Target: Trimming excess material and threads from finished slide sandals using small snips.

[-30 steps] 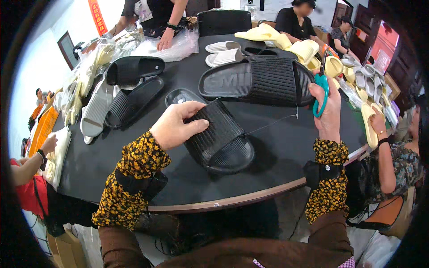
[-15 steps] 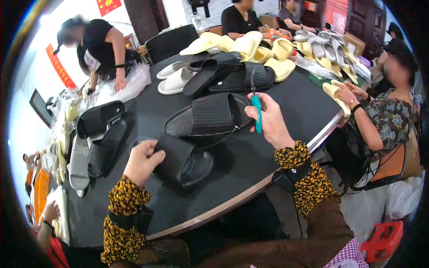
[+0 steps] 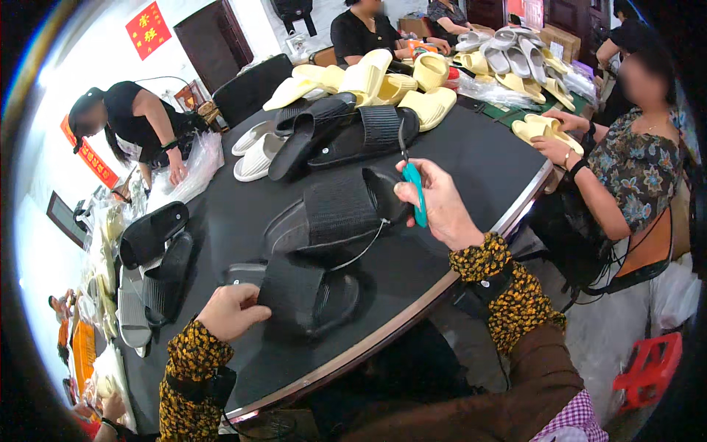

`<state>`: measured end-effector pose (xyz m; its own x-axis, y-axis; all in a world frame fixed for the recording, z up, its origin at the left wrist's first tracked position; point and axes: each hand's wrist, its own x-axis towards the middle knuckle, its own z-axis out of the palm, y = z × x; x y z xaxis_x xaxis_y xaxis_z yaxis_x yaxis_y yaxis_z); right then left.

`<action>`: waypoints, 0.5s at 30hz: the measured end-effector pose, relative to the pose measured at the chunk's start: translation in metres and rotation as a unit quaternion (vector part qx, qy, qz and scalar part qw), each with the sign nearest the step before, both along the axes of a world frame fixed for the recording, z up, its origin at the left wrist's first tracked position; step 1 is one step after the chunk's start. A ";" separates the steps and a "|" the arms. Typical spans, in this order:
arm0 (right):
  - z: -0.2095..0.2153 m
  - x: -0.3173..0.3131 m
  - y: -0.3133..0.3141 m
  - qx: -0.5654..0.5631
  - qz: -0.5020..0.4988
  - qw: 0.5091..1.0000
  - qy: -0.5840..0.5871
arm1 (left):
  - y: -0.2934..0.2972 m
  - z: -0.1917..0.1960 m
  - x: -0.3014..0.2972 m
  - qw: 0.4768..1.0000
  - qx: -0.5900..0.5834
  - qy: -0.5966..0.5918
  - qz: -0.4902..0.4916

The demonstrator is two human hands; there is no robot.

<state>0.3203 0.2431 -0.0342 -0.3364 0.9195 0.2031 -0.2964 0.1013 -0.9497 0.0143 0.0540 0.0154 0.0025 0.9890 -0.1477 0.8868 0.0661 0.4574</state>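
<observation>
My left hand (image 3: 234,313) is closed on the edge of the strap of the near black slipper (image 3: 293,295), which lies on the dark table. Just beyond it lies a second black slipper (image 3: 340,214) with a ribbed strap. A thin pale cord (image 3: 362,254) runs from that strap down to the near slipper. In my right hand (image 3: 442,202) is a teal-handled tool (image 3: 417,193) with a slim, curved dark metal tip pointing away from me. The tool is held above the table, beside the toe of the second slipper; its exact kind is unclear.
Black, white and yellow slippers (image 3: 368,77) are heaped at the far side of the table (image 3: 471,169). Black and grey slippers (image 3: 158,258) lie at left. At right a co-worker handles yellow slippers (image 3: 546,132); another at far left handles clear plastic (image 3: 195,166). A red stool (image 3: 648,372) stands lower right.
The view has shifted. My left hand and the near slipper sit lower and look steadier, and the cord between the two slippers shows more clearly. My right hand still holds the teal-handled tool.
</observation>
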 end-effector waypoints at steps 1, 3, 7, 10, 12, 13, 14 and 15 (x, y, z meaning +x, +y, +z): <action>0.002 0.003 0.005 0.016 -0.007 1.000 0.003 | 0.008 0.000 0.005 0.999 -0.006 -0.031 0.010; 0.021 0.010 0.012 0.082 -0.055 0.995 -0.018 | 0.030 0.001 0.014 0.998 0.033 -0.052 -0.002; 0.031 0.047 0.103 0.323 -0.304 0.887 -0.128 | 0.104 0.008 0.053 0.986 0.076 -0.145 -0.014; 0.048 0.073 0.112 0.334 -0.384 0.849 -0.145 | 0.133 0.010 0.083 0.962 0.080 -0.261 -0.029; 0.057 0.069 0.083 0.284 -0.352 0.889 -0.072 | 0.139 -0.008 0.093 0.944 0.154 -0.284 -0.069; 0.059 0.072 0.066 0.242 -0.303 0.922 -0.009 | 0.132 0.000 0.114 0.947 0.134 -0.287 -0.054; 0.059 0.068 0.054 0.222 -0.299 0.928 -0.020 | 0.124 -0.002 0.119 0.955 0.146 -0.249 -0.071; 0.059 0.069 0.047 0.223 -0.295 0.929 -0.020 | 0.111 0.009 0.129 0.948 0.172 -0.223 -0.148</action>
